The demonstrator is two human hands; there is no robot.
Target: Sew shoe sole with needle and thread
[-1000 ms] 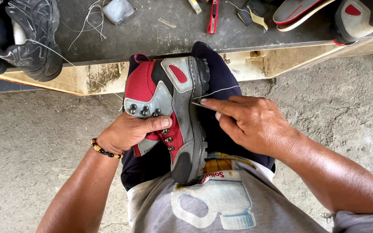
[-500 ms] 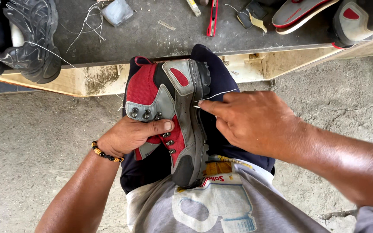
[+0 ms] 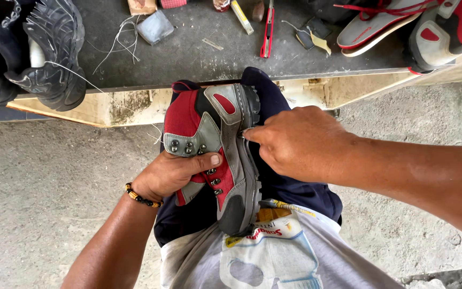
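— Head view: what lies on the lap?
— A red and grey boot (image 3: pixel 215 155) on its side across the dark-trousered knee, below the workbench (image 3: pixel 188 59) edge.
— And the hands?
— The left hand (image 3: pixel 172 174) grasps the boot's laced upper (thumb over the eyelets). The right hand (image 3: pixel 295 142) pinches at the sole seam; what it grips is too small to tell.
— Smaller things?
— A red cutter (image 3: pixel 267 32) on the bench.

Red cloth and grey matt leather boot (image 3: pixel 209 155) with shiny metal eyelets, rough concrete floor (image 3: pixel 44 182) beneath, dusty dark tabletop (image 3: pixel 188 53) beyond

Right hand (image 3: pixel 295 140) now lower, fingertips tight against the boot's (image 3: pixel 215 150) sole edge.
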